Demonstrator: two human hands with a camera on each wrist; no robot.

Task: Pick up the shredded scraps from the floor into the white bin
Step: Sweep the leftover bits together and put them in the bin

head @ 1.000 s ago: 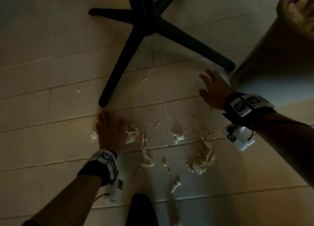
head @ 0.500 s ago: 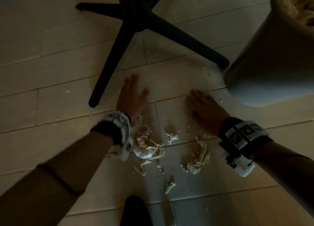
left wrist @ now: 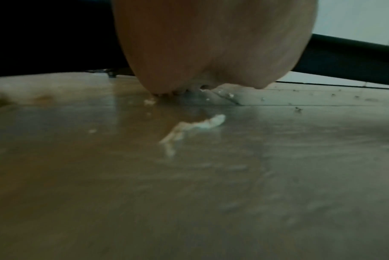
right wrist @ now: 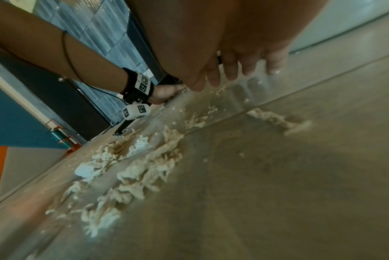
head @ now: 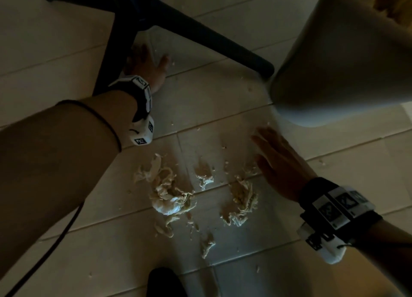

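We found the shredded scraps (head: 171, 196) lying on the tiled floor (head: 55, 51) in several pale clumps — one larger heap left of centre, a second heap (head: 240, 205) to its right, and small bits scattered between and below them. None was in either hand.

The left hand (head: 145, 67) was laid palm down on the floor, fingers straight and spread, beyond the heaps and between two legs of the black chair base (head: 196, 35). In the left wrist view the heel of the palm met the tile, with one thin scrap (left wrist: 193, 126) lying just short of it. It held nothing.

The right hand (head: 281, 163) was likewise flat and extended, fingers straight and close together, set just to the right of the second heap. The right wrist view showed its fingertips (right wrist: 231, 70) low over the tile — whether they touched it we could not tell.

The white bin (head: 334, 62) stood upright near the right hand, at the upper right, just beside the end of one chair leg. Pale shredded material showed inside its rim.
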